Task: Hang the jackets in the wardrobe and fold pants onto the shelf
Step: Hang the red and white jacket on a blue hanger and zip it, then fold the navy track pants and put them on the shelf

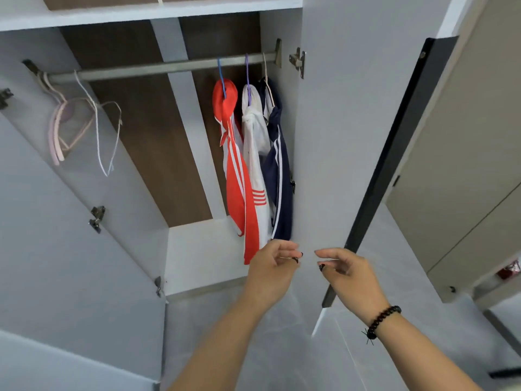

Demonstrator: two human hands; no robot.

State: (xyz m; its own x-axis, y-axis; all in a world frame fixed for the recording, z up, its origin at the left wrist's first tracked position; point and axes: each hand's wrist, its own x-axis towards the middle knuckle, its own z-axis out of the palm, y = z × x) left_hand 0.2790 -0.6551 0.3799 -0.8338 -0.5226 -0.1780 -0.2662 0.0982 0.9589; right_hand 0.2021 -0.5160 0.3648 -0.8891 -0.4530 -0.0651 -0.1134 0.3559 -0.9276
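An open grey wardrobe (324, 136) with a brown back panel has three jackets (253, 165) hanging on its rail (169, 67) at the right end. Empty hangers (84, 122) hang at the left. Below the jackets, the left hand (273, 266) and right hand (346, 270) hover loosely open, holding nothing.

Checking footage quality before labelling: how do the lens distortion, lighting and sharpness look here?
Head view: wide-angle lens bows the rail and splays the wardrobe doors; lighting soft and even, no glare; the three jackets fairly sharp, hands slightly soft.
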